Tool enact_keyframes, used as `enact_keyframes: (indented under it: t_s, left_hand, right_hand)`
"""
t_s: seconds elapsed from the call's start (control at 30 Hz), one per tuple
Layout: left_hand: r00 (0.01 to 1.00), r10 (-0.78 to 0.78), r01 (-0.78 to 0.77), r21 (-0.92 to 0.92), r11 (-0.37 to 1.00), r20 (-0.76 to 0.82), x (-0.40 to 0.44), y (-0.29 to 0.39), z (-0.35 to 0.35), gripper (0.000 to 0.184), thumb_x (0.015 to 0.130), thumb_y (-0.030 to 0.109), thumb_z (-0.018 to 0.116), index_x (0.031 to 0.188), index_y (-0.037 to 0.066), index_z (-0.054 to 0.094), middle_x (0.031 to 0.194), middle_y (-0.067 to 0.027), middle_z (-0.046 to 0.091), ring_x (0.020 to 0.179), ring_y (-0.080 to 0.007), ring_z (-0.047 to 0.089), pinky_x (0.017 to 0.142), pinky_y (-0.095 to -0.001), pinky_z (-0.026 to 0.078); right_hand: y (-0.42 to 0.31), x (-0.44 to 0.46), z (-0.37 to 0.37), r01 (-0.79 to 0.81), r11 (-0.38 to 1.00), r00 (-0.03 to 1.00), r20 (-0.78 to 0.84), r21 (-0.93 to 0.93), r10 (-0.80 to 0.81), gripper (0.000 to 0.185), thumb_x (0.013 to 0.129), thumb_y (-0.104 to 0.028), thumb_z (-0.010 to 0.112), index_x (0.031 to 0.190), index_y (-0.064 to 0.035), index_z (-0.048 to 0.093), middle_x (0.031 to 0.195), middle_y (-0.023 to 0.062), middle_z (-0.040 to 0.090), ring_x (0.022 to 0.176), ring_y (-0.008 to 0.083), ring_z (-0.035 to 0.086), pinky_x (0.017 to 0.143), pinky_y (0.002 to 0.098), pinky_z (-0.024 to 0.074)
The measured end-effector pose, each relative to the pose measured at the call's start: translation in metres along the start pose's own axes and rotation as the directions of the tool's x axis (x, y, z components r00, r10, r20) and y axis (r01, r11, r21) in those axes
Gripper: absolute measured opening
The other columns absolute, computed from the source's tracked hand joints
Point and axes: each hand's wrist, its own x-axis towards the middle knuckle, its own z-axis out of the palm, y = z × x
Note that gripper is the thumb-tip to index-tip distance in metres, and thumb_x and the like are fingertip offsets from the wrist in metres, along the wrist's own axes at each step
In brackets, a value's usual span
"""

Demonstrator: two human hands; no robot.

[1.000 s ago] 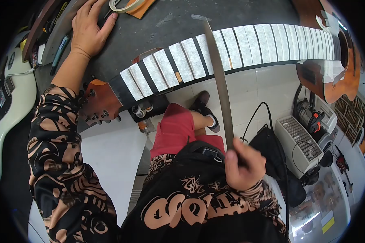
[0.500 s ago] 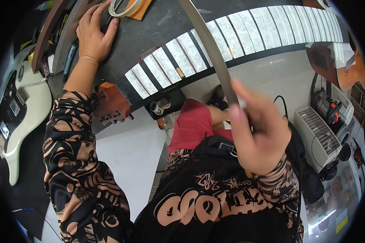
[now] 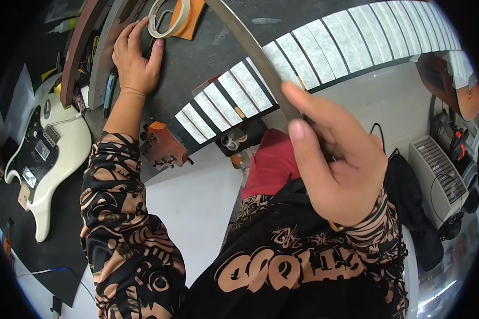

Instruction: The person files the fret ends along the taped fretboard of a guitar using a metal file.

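Note:
My right hand [image 3: 338,159] grips a long, flat metal strip [image 3: 255,53] near its lower end, with thumb and fingers closed on it. The strip slants up and left across a guitar neck [image 3: 314,58], whose fretboard is masked with pale tape between the frets. Whether the strip touches the neck I cannot tell. My left hand [image 3: 138,61] lies on the dark bench, fingers spread, its fingertips beside a roll of cream tape [image 3: 153,26]. An orange square piece [image 3: 191,24] lies partly under the roll. The neck's headstock [image 3: 165,146] with its tuners points down and left.
A white electric guitar body [image 3: 66,149] lies at the left. Long bars [image 3: 98,69] and a marker [image 3: 109,93] lie near my left wrist. At the right are a ribbed grey box [image 3: 439,178] and part of a brown guitar body [image 3: 452,85].
My right hand has moved left and toward the bench with the metal strip, relative to the neck. The whole view has shifted, so the scene sits further right. My left hand stays on the bench.

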Motion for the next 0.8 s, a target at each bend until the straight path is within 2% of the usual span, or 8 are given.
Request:
enact_keyframes:
  t_s: [0.07, 0.17, 0.2, 0.37, 0.53, 0.67, 0.7, 0.8]
  left_hand:
    - [1.0, 0.005, -0.004, -0.003, 1.0, 0.009, -0.002, 0.005, 0.0, 0.05, 0.093, 0.034, 0.061, 0.138, 0.016, 0.052, 0.135, -0.0109, 0.052, 0.127, -0.0316, 0.047, 0.108, -0.0447, 0.032]
    - [1.0, 0.011, -0.011, -0.011, 1.0, 0.006, 0.002, 0.005, -0.002, 0.049, 0.092, 0.031, 0.062, 0.137, 0.014, 0.052, 0.135, -0.0116, 0.053, 0.126, -0.0319, 0.047, 0.108, -0.0445, 0.033]
    - [1.0, 0.009, -0.009, -0.021, 1.0, 0.007, 0.002, 0.005, -0.002, 0.049, 0.092, 0.03, 0.063, 0.137, 0.013, 0.052, 0.135, -0.0123, 0.053, 0.125, -0.0321, 0.048, 0.107, -0.0445, 0.033]
    - [1.0, 0.023, -0.022, -0.041, 0.999, 0.019, 0.003, 0.005, -0.003, 0.052, 0.09, 0.03, 0.064, 0.138, 0.014, 0.052, 0.133, -0.0126, 0.052, 0.125, -0.0321, 0.046, 0.107, -0.0447, 0.032]
    - [0.999, 0.029, -0.028, -0.011, 1.0, 0.039, 0.007, 0.016, -0.001, 0.051, 0.092, 0.029, 0.062, 0.139, 0.01, 0.051, 0.135, -0.015, 0.051, 0.126, -0.0335, 0.045, 0.108, -0.0446, 0.032]
    - [0.998, 0.02, -0.019, -0.021, 1.0, 0.057, 0.0, 0.012, -0.006, 0.053, 0.092, 0.028, 0.063, 0.14, 0.011, 0.05, 0.135, -0.0151, 0.05, 0.127, -0.033, 0.044, 0.108, -0.0448, 0.031]
    - [0.998, 0.027, -0.025, -0.027, 0.999, 0.05, 0.003, 0.011, -0.005, 0.053, 0.091, 0.027, 0.063, 0.14, 0.011, 0.05, 0.135, -0.0151, 0.05, 0.127, -0.0328, 0.044, 0.108, -0.0449, 0.031]
    - [0.998, 0.026, -0.025, -0.027, 0.999, 0.052, 0.003, 0.013, -0.005, 0.053, 0.092, 0.026, 0.063, 0.14, 0.011, 0.049, 0.135, -0.0152, 0.05, 0.127, -0.0329, 0.044, 0.109, -0.0447, 0.031]
  right_hand:
    - [0.012, -0.022, -0.007, 0.075, 0.997, 0.997, -0.03, -0.029, -0.076, 0.034, 0.088, 0.01, 0.063, 0.122, 0.0058, 0.064, 0.091, 0.0118, 0.073, 0.072, 0.0033, 0.06, 0.062, 0.0182, 0.0459]
    - [0.023, -0.086, -0.036, 0.023, 0.974, 0.993, 0.116, -0.224, 0.003, 0.032, 0.075, 0.004, 0.071, 0.108, 0.0058, 0.069, 0.078, 0.0173, 0.07, 0.065, 0.0272, 0.07, 0.063, 0.0308, 0.0545]
    - [0.036, -0.104, -0.034, 0.104, 0.98, 0.994, 0.006, -0.168, -0.105, 0.043, 0.074, 0.009, 0.07, 0.116, -0.0003, 0.07, 0.061, 0.0078, 0.058, 0.047, 0.0181, 0.056, 0.044, 0.0285, 0.0433]
    - [0.018, -0.08, -0.034, -0.038, 0.999, 0.996, 0.079, -0.029, 0.04, 0.035, 0.08, 0.008, 0.066, 0.115, 0.0025, 0.068, 0.073, 0.0123, 0.068, 0.057, 0.0157, 0.063, 0.057, 0.024, 0.0479]
    - [0.012, -0.005, -0.01, -0.006, 1.0, 1.0, -0.008, 0.029, 0.006, 0.038, 0.087, 0.009, 0.064, 0.124, 0.0023, 0.064, 0.079, 0.0097, 0.072, 0.061, 0.0036, 0.058, 0.053, 0.0208, 0.0444]
    - [0.023, -0.06, -0.028, 0.072, 0.993, 0.995, 0.078, -0.092, -0.065, 0.037, 0.08, 0.01, 0.066, 0.117, 0.0052, 0.066, 0.07, 0.0116, 0.067, 0.056, 0.017, 0.064, 0.053, 0.0265, 0.0478]
    - [0.032, -0.082, -0.028, 0.084, 0.992, 0.996, 0.001, -0.09, -0.085, 0.045, 0.076, 0.009, 0.07, 0.12, -0.0011, 0.068, 0.058, 0.004, 0.054, 0.045, 0.0154, 0.052, 0.044, 0.0284, 0.0436]
    - [0.041, -0.127, -0.042, 0.109, 0.986, 0.993, -0.029, -0.128, -0.114, 0.044, 0.073, 0.009, 0.07, 0.116, -0.002, 0.069, 0.058, 0.0047, 0.055, 0.043, 0.0165, 0.052, 0.042, 0.0285, 0.0422]
